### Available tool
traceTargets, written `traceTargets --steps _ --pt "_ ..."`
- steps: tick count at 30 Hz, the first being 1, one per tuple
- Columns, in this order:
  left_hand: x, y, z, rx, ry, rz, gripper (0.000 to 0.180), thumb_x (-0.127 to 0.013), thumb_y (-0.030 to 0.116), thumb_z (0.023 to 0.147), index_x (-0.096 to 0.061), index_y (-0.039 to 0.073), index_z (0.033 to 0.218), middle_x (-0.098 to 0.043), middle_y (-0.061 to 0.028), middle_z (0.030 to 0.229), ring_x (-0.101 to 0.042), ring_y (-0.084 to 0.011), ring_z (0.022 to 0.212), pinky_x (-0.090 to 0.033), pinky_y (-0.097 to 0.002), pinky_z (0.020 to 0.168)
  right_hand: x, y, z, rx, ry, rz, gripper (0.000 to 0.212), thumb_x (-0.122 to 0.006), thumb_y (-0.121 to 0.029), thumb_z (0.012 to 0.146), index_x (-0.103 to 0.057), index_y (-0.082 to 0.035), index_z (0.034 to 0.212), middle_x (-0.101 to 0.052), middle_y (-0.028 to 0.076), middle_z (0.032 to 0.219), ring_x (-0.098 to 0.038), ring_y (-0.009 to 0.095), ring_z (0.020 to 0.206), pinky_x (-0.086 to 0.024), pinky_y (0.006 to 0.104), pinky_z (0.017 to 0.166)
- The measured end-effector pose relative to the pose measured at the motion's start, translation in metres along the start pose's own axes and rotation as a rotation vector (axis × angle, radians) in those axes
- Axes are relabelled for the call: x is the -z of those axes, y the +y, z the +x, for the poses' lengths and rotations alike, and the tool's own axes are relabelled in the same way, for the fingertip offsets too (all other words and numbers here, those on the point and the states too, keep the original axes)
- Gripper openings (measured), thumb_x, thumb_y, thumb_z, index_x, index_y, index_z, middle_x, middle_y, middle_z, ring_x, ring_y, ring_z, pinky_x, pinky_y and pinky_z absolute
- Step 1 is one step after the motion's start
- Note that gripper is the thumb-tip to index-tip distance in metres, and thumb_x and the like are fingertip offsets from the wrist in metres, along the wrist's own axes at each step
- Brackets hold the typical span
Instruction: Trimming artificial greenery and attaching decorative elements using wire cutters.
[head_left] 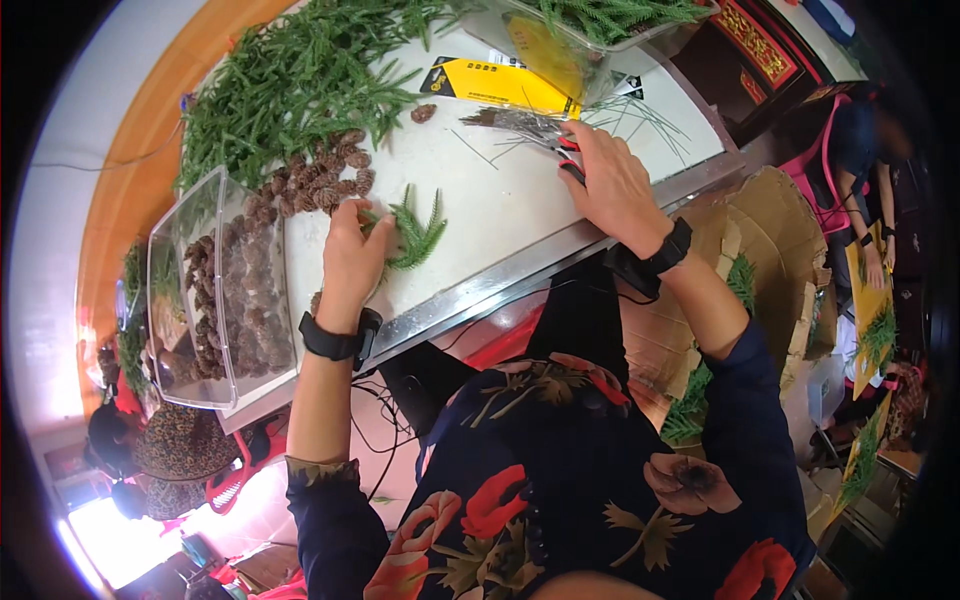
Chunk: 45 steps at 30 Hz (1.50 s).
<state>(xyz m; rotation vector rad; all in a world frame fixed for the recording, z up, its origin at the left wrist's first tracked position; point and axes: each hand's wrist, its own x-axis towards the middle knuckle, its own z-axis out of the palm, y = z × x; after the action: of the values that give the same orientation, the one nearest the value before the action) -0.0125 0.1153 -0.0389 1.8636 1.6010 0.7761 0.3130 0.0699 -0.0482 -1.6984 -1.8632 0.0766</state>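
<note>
My left hand (352, 250) is closed, thumb and fingers pinching a green artificial pine sprig (418, 236) low over the white tabletop (480, 220). Its fingertips lie beside a heap of brown pinecones (315, 182); whether they also touch a cone is hidden. My right hand (622, 190) is closed round the red and black handles of a pair of pliers (569, 155). The metal jaws point left, beside a dark bundle (482, 118) I cannot make out. Thin green wires (640, 125) lie scattered beyond this hand. A single pinecone (424, 113) sits apart from the heap.
Green sprigs (290, 85) are piled at the back left. A clear plastic box (222, 330) of pinecones stands left; another clear bin (600, 50) holds sprigs. A yellow and black card (500, 82) lies between. Cardboard (740, 240) stands right, where another person's hands (876, 262) work.
</note>
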Motion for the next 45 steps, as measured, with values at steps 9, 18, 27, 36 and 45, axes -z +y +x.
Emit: traceTargets --steps 9,18,27,36,45 --pt "0.029 0.059 0.089 -0.337 0.147 0.565 0.018 -0.055 0.021 0.09 -0.064 0.01 0.102 -0.066 -0.0155 0.093 -0.064 -0.0368 0.087 -0.049 -0.0475 0.074 -0.009 0.008 -0.002 0.01 0.165 -0.101 0.055 -0.07 -0.01 0.077 -0.049 -0.008 0.127 -0.055 0.009 0.102 -0.052 0.028 0.094 -0.039 0.0379 0.078" --pt "0.011 0.014 0.203 -0.332 -0.037 0.89 0.031 -0.053 0.01 0.082 -0.066 0.017 0.109 -0.068 -0.0174 0.096 -0.065 -0.0373 0.091 -0.053 -0.0464 0.075 -0.008 0.004 0.0 0.055 0.191 -0.077 0.054 -0.071 -0.008 0.074 -0.051 -0.009 0.124 -0.055 0.008 0.103 -0.051 0.027 0.097 -0.039 0.0376 0.079" --pt "0.01 0.026 0.2 -0.28 0.032 0.908 0.025 -0.057 0.012 0.082 -0.068 0.015 0.105 -0.069 -0.0177 0.093 -0.066 -0.0379 0.088 -0.053 -0.0468 0.072 -0.007 0.007 -0.001 0.039 0.174 -0.047 0.054 -0.072 -0.008 0.073 -0.052 -0.009 0.123 -0.054 0.008 0.102 -0.051 0.028 0.097 -0.04 0.0385 0.079" --pt "0.063 0.081 0.134 -0.267 0.248 -0.305 0.022 -0.058 0.021 0.09 -0.063 0.004 0.103 -0.07 -0.0107 0.092 -0.068 -0.0213 0.082 -0.052 -0.0328 0.071 -0.005 0.004 -0.002 0.049 0.17 -0.044 0.053 -0.071 -0.007 0.073 -0.052 -0.008 0.123 -0.055 0.008 0.103 -0.051 0.028 0.097 -0.039 0.0384 0.079" --pt "0.073 0.088 -0.021 -0.102 0.228 -0.986 0.03 -0.055 0.008 0.094 -0.049 -0.001 0.122 -0.064 -0.0146 0.097 -0.064 -0.0198 0.083 -0.048 -0.0302 0.082 -0.007 0.004 0.001 0.057 0.168 -0.028 0.052 -0.069 -0.003 0.073 -0.053 -0.007 0.122 -0.056 0.009 0.103 -0.052 0.03 0.098 -0.04 0.0388 0.08"
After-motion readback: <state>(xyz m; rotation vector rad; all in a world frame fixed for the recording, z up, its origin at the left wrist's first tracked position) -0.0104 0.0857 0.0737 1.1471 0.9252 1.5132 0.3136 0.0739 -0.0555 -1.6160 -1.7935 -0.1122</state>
